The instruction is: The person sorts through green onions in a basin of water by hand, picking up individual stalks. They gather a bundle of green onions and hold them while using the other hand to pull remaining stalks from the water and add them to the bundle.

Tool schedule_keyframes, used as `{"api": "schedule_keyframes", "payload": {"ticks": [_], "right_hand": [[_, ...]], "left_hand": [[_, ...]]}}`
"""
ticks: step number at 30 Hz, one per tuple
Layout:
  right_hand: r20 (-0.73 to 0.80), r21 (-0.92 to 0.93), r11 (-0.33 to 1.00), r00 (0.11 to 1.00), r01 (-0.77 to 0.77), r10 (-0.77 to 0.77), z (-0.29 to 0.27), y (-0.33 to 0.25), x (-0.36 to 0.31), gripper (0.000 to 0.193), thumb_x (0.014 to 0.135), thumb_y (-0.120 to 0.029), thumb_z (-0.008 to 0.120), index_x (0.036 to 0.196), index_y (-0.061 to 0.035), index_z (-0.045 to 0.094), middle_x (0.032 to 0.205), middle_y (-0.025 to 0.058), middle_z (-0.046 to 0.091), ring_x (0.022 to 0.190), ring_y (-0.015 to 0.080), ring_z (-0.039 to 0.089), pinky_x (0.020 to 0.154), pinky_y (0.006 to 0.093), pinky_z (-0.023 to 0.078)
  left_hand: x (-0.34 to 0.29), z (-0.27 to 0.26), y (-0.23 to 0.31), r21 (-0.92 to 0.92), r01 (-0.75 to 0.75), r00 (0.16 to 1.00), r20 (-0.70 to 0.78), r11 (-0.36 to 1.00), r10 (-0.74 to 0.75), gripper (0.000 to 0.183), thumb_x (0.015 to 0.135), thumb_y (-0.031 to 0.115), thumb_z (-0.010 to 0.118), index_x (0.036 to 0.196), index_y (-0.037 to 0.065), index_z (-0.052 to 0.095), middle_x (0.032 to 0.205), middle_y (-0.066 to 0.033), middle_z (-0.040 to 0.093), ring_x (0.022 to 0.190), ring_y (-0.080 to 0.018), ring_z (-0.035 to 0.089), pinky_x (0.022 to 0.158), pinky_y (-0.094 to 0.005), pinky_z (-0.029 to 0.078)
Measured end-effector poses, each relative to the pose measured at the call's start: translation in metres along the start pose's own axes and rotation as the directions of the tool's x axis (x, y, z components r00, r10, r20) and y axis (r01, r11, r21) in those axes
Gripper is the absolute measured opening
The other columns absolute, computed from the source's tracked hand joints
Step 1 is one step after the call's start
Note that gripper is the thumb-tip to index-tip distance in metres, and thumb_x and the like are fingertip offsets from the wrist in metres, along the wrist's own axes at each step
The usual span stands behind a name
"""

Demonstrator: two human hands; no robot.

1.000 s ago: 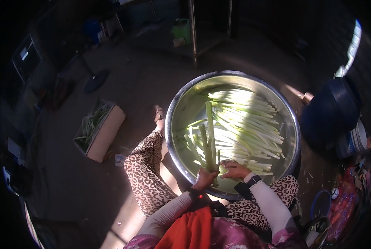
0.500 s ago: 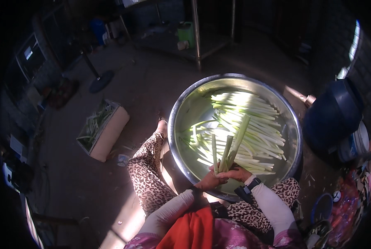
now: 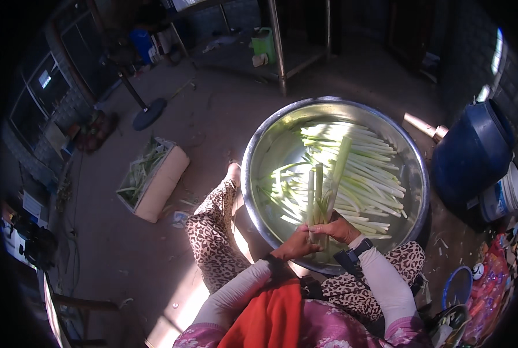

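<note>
A wide metal basin (image 3: 248, 194) stands in front of me between my legs. Many long white-and-green scallion stalks (image 3: 375, 188) lie in it, mostly side by side. Over its near rim, both hands grip a small bunch of thicker scallion stalks (image 3: 318, 194) whose upper ends point up and away from me. My left hand (image 3: 297, 245) is closed at the bunch's lower part. Against it from the right, my right hand (image 3: 341, 229) is closed round the same stalks, partly hiding them. A dark band (image 3: 360, 248) circles my right wrist.
Left of my leg sits a cardboard box (image 3: 169, 182) of green leaf trimmings. A dark blue barrel (image 3: 470, 153) and a white bucket (image 3: 505, 194) stand at right, near a blue-rimmed round thing (image 3: 457, 287). Farther off are a stand with a round base (image 3: 150, 114) and a green container (image 3: 263, 45).
The held stalks have drawn closer together; before, they fanned out more. My hands stay together on the bunch. The whole view has shifted slightly.
</note>
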State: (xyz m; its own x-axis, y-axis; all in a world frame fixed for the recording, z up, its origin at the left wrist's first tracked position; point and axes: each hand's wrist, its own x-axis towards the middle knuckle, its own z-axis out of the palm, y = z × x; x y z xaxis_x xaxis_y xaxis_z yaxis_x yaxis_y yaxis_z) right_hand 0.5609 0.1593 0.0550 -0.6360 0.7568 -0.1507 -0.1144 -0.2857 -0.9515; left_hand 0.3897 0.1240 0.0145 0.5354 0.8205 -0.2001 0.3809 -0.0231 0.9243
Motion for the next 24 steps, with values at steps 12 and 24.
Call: {"api": "schedule_keyframes", "payload": {"ticks": [12, 24], "right_hand": [[-0.191, 0.129, 0.987, 0.979, 0.097, -0.071, -0.028, -0.008, -0.008, 0.025, 0.082, -0.005, 0.065, 0.105, 0.0042, 0.059, 0.094, 0.0143, 0.067, 0.09, 0.0245, 0.066, 0.088, 0.0355, 0.05], [-0.187, 0.052, 0.999, 0.982, 0.014, -0.004, -0.028, -0.005, -0.003, 0.034, 0.081, -0.012, 0.068, 0.11, 0.005, 0.06, 0.093, 0.0132, 0.068, 0.09, 0.02, 0.065, 0.086, 0.0309, 0.049]], "left_hand": [[-0.113, -0.116, -0.006, 0.71, 0.334, 0.597, -0.669, 0.62, 0.443, 0.038, 0.066, 0.009, 0.075, 0.1, 0.009, 0.059, 0.124, -0.0182, 0.046, 0.124, -0.0408, 0.036, 0.101, -0.0521, 0.032], [-0.23, -0.153, -0.052, -0.121, 0.49, 0.299, -0.907, 0.864, -0.297, 0.025, 0.075, 0.027, 0.076, 0.072, 0.005, 0.066, 0.074, -0.0077, 0.064, 0.077, -0.0176, 0.059, 0.068, -0.0319, 0.046]]}}
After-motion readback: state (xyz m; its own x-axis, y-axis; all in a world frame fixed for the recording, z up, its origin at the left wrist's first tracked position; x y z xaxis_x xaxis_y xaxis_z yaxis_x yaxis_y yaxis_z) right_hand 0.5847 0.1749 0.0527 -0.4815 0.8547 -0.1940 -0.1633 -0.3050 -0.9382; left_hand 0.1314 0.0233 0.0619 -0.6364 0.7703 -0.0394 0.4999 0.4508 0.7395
